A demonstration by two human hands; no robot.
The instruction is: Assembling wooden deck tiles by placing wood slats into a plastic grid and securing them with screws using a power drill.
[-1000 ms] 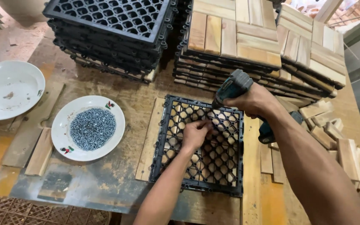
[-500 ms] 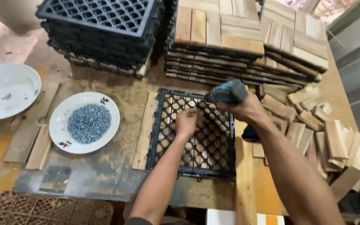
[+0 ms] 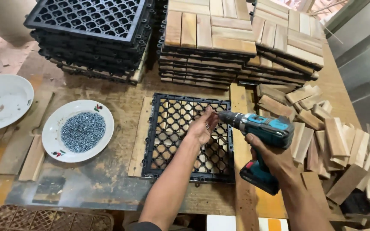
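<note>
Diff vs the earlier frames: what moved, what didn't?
The right hand swung the cordless drill from pointing down into the black grid tile to lying level, bit toward the left hand. That hand lifted its fingers to the bit. Tile, plate of screws and tile stacks stayed put.

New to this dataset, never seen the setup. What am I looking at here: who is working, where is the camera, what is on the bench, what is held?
No machine here: a person works with two bare hands, filmed by one camera worn on the head, looking down at a wooden workbench.

The right hand grips a teal cordless drill, its tip pointing left. The left hand rests on a black plastic grid tile that lies on wooden slats, fingers near the drill tip.

To the left sit a plate of small screws and an empty white plate. Behind are stacks of black grids and finished wooden tiles. Loose wood blocks are piled on the right.
</note>
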